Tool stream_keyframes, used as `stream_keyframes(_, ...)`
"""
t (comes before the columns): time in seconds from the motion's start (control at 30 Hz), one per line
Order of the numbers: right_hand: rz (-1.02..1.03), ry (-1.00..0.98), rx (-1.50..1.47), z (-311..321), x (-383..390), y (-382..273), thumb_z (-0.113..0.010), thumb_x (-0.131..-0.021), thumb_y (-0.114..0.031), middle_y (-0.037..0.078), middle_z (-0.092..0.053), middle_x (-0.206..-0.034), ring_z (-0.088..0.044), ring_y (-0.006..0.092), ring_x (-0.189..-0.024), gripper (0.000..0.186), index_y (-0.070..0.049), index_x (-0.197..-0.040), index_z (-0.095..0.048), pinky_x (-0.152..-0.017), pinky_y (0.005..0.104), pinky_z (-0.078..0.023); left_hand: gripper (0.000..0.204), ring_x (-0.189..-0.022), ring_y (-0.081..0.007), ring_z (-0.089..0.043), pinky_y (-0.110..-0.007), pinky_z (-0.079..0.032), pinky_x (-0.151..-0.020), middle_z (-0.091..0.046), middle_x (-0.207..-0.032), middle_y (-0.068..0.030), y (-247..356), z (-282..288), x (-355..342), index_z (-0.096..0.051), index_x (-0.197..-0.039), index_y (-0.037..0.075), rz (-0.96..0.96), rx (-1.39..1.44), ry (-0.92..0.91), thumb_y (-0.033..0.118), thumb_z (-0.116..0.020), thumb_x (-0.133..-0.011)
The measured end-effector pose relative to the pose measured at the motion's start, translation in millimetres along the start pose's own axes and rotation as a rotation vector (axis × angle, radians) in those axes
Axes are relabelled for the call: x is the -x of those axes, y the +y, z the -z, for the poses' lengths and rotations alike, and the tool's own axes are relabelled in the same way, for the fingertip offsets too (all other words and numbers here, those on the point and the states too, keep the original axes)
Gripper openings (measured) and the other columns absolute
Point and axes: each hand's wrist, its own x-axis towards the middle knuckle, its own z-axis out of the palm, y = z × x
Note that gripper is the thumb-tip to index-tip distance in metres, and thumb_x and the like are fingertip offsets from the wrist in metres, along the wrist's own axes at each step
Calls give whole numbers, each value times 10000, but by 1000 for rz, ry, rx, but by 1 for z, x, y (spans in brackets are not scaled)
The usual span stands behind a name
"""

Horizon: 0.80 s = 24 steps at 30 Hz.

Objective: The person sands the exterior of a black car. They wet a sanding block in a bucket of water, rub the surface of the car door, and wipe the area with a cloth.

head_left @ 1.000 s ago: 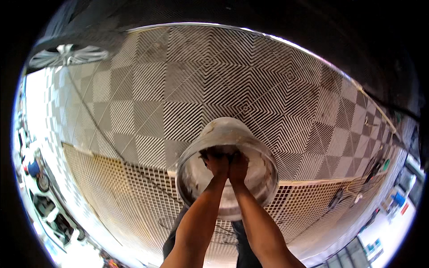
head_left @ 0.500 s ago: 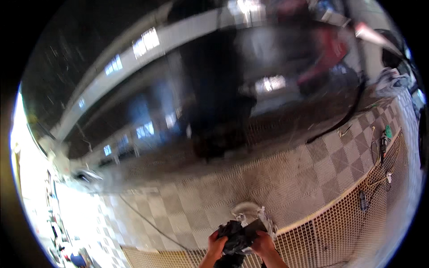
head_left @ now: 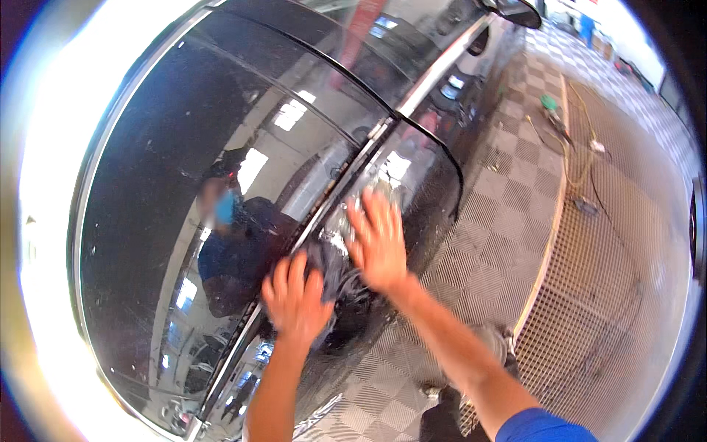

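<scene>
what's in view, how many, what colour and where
car: one, black, left and centre
side mirror: one, black, upper right
cloth: one, dark, under the left hand
floor tiles: many, grey shades, beside the car
grating: one, tan, right
cord: count unclear, yellow, right
tool: one, partly green, upper right
bucket: one, grey, lower right, partly hidden
left hand: one, bare, on the cloth
right hand: one, bare, at the car
forearms: two, bare, lower edge
sleeve: one, blue, lower right
legs: count unclear, dark, bottom

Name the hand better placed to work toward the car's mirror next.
Right, most likely. The right hand is farther along the car, nearer the mirror, its fingers spread; the left hand is farther back, by the dark cloth.
</scene>
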Motion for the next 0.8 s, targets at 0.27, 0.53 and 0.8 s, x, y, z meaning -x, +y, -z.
stream_keyframes(0.27,-242,-84,-108,-16,75,-47,-614,-988,-365,190,-302,-1699,-252,395,-1584,686,-163,-1612,-413,-1275,570,-205,593,-1404,-356,-467,-528,-358,-1102,-490,-1602,-75,-42,12,-55,-653,-1210,100,-193,34,56,101,-740,-624)
stream_keyframes(0.53,-358,241,111,-7,-17,45,-590,-998,-417,198,-337,-1681,-295,380,-1564,692,-139,-1605,-407,-1281,551,-208,686,-1402,-393,-454,-588,-269,-1157,-546,-1519,-125,-37,-20,-30,-625,-1325,43,-258,25,-54,138,-659,-647)
stream_keyframes(0.8,-339,270,134,16,-45,68,-602,-989,-366,194,-414,-1626,-370,368,-1521,633,-101,-1548,-466,-1252,565,-255,681,-1331,-372,-521,-587,-320,-1114,-594,-1444,-103,-18,-27,-44,-667,-1242,103,-291,136,99,325,-840,-622)
